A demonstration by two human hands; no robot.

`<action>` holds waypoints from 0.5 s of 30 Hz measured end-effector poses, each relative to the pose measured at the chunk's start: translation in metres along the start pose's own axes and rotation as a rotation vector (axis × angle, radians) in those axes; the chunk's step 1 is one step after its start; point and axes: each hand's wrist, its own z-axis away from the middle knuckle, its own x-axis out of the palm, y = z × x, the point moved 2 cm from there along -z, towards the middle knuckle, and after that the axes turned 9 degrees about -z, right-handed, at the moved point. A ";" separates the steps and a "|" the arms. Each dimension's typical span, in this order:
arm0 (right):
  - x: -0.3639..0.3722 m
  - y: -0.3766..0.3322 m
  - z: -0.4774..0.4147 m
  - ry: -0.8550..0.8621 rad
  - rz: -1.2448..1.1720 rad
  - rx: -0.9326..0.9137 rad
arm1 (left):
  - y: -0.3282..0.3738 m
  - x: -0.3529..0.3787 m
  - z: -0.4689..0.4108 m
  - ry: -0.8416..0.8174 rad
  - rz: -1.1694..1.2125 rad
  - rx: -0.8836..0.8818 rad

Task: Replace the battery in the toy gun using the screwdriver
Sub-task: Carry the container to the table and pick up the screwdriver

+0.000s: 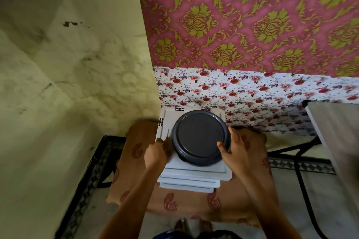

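Grey plastic: round smooth tub [200, 137] on white stack [194, 177].
Room: pink damask wallpaper [242, 31], stained plaster [77, 68].
Right fingers [223, 146]: curled round tub rim.
Left fingers [160, 141]: cannot tell.

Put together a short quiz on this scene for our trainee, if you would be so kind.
1. True or false: the round grey container stands directly on the bare floor.
2. Multiple choice: what touches the container? A) only the left hand; B) only the right hand; C) both hands.
3. Fill the gap: the white stack rests on a ____ patterned cloth.

Key
1. False: it stands on the white stack.
2. C: one hand grips each side.
3. Brown.
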 end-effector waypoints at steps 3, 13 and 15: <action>0.001 0.006 -0.005 -0.011 -0.010 0.025 | -0.004 -0.003 -0.006 0.057 0.168 -0.066; 0.007 0.009 -0.021 -0.001 -0.317 0.215 | 0.025 -0.015 -0.020 -0.173 0.930 -0.292; 0.009 0.009 -0.021 0.011 -0.406 0.238 | 0.034 -0.010 -0.018 -0.269 0.977 -0.264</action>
